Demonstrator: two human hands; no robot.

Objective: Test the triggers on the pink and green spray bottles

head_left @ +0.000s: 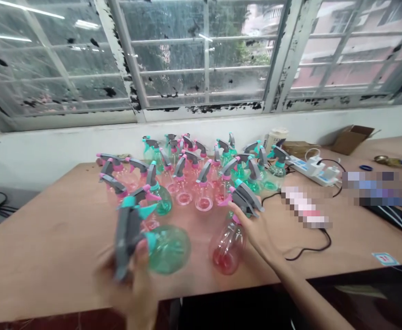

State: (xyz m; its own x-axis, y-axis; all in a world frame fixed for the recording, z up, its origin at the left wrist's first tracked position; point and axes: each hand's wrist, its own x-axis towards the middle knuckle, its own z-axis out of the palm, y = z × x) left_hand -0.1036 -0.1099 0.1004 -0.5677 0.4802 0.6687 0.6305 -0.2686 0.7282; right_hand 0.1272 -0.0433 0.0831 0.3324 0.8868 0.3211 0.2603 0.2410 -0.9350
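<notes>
My left hand (135, 284) is closed around the grey trigger head of a green spray bottle (166, 250), held tilted low over the near edge of the table; the hand is blurred by motion. My right hand (256, 231) grips the neck of a pink spray bottle (226, 245) under its grey and pink trigger head, tilted over the table. Behind both stands a cluster of several pink and green spray bottles (194, 176).
The wooden table (49, 243) runs along a white wall under barred windows. A white power strip (312, 169) with black cables lies right of the bottles. A cardboard box (352, 137) and a white cup (276, 137) sit at the back right.
</notes>
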